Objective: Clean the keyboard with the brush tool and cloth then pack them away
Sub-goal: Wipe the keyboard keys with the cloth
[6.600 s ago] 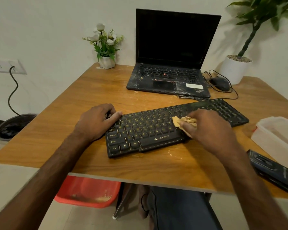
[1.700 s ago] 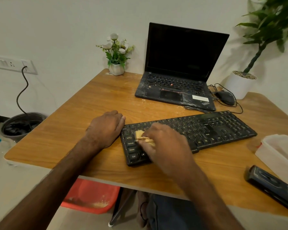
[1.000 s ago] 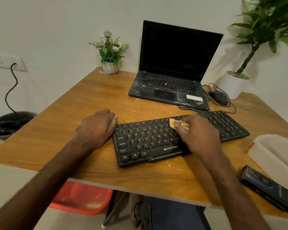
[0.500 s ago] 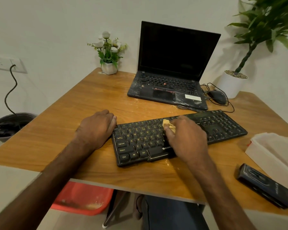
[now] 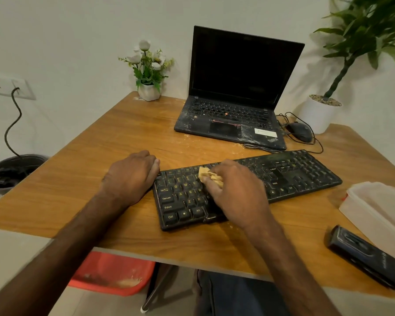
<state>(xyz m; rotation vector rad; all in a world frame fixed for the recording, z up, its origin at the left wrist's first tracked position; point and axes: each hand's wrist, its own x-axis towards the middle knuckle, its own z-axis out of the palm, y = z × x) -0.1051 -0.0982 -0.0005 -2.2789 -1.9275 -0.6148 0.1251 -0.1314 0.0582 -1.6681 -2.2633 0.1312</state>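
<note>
On bench, keyboard lies lengthwise left to right; right hand, over its left half, fingers pinching cloth onto keys; left hand, fingers loosely bent, touches left end.

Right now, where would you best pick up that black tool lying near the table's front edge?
Probably across its narrow middle, from above: the black tool lies flat on the table, long and slim, with nothing over it.
</note>
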